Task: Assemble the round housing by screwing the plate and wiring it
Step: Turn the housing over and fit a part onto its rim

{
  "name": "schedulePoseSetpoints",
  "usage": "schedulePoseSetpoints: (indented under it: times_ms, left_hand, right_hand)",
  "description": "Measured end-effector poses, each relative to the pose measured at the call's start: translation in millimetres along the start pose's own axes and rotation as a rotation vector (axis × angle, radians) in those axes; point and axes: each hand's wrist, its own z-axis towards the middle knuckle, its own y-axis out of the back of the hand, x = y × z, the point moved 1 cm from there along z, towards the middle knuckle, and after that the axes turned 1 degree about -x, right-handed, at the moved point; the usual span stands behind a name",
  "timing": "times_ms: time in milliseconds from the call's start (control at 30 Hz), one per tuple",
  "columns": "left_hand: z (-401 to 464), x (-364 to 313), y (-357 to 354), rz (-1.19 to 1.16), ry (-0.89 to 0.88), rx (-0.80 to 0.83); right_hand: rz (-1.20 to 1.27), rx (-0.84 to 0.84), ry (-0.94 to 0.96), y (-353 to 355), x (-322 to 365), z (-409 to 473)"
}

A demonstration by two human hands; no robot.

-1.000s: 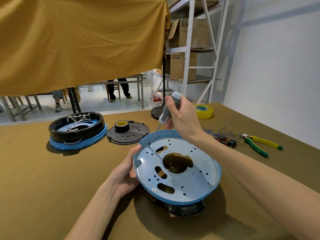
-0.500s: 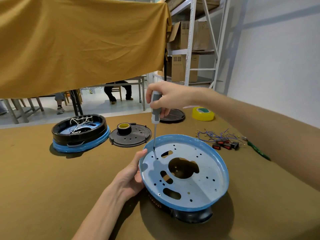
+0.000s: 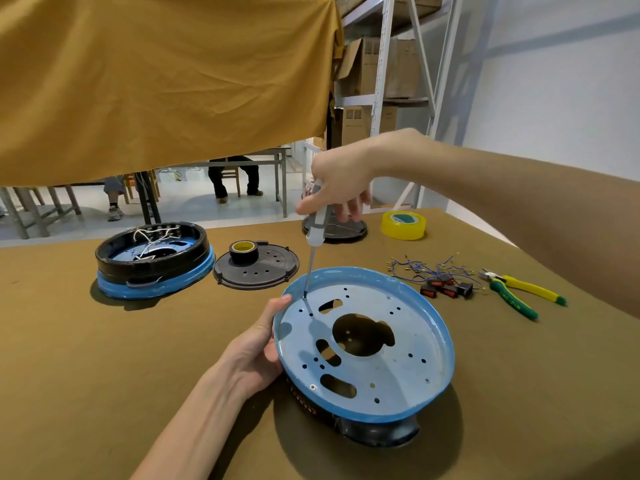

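**Bench inventory: plate, driver, spares**

Plate [image 3: 388, 344]: pale blue, round, pierced with holes and slots. It sits tilted on top of the black housing [image 3: 377, 433], near you at the middle of the table [image 3: 69, 375].

Your left hand [image 3: 258, 351]: fingers curled round the plate's left rim, thumb on the top edge, holding it.

Your right hand [image 3: 341, 183]: raised above the plate, thumb and fingers closed round the top of the screwdriver [image 3: 317, 225].

Screwdriver: grey handle, thin shaft nearly upright, tip down on the plate just inside its far-left rim, close to your left thumb.

Second housing [image 3: 152, 258]: black on a blue base, white wires inside, far left on the table.

Black disc [image 3: 256, 266]: flat, between the second housing and the plate, with a dark tape roll [image 3: 243, 251] on it.

Stand base [image 3: 334, 228]: round, dark, behind your right hand.

Yellow tape [image 3: 403, 225]: far right of the stand base.

Wires [image 3: 426, 268]: blue, loose, right of the plate, beside small black switches [image 3: 445, 289].

Pliers [image 3: 516, 292]: yellow and green grips, right of the switches.
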Motion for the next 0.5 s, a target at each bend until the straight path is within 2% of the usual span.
schedulePoseSetpoints:
  times_ms: [100, 200, 267, 367, 433, 500]
  left_hand:
    - [0.8, -0.4, -0.1, 0.01, -0.016, -0.004]
    - [0.3, 0.2, -1.4, 0.007, -0.017, -0.002]
    - [-0.2, 0.8, -2.5, -0.001, -0.013, -0.009]
    - [-0.6, 0.6, -2.6, -0.003, -0.021, -0.003]
    - [-0.4, 0.2, -2.5, -0.015, -0.013, 0.005]
    - [-0.5, -0.6, -1.6, -0.023, 0.001, 0.001]
  right_hand:
    - [0.149, 0.037, 0.068, 3.8, 0.2, -0.8]
    - [-0.007, -0.06, 0.064, -2.7, 3.8, 4.4]
    - [-0.055, -0.059, 0.03, -4.5, 4.4, 4.5]
    - [0.091, 0.033, 0.039, -0.7, 1.4, 3.8]
    - [0.156, 0.019, 0.084, -0.7, 1.3, 2.9]
    - [0.11, -0.018, 0.087, -2.3, 2.5, 3.6]
